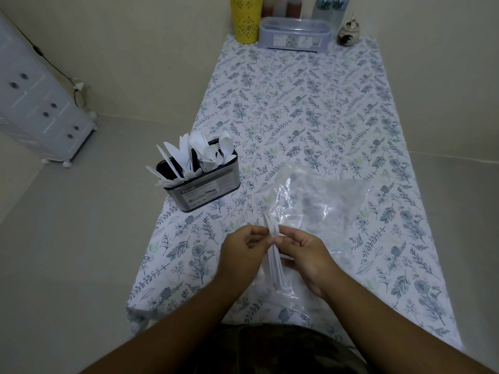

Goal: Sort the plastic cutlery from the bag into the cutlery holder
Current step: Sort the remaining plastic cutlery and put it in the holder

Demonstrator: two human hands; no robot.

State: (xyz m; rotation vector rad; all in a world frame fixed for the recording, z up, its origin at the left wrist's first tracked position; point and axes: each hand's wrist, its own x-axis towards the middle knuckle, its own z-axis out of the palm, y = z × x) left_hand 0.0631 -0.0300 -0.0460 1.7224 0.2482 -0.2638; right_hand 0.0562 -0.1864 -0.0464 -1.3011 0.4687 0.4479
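A small bunch of white plastic cutlery (275, 263) stands almost upright between my hands above the table's near end. My left hand (240, 252) pinches the bunch from the left, and my right hand (302, 255) pinches it from the right. Which kind of piece it is cannot be told. The clear plastic bag (324, 201) lies flat and crumpled on the flowered tablecloth (297, 103), just beyond and under my hands. The dark cutlery holder (202, 184) stands at the table's left edge, with white knives, forks and spoons in its compartments.
At the table's far end stand a yellow perforated cup (246, 20), a clear lidded box (294, 35), several bottles and a small round jar (348, 33). A white drawer cabinet (40, 103) stands on the floor to the left.
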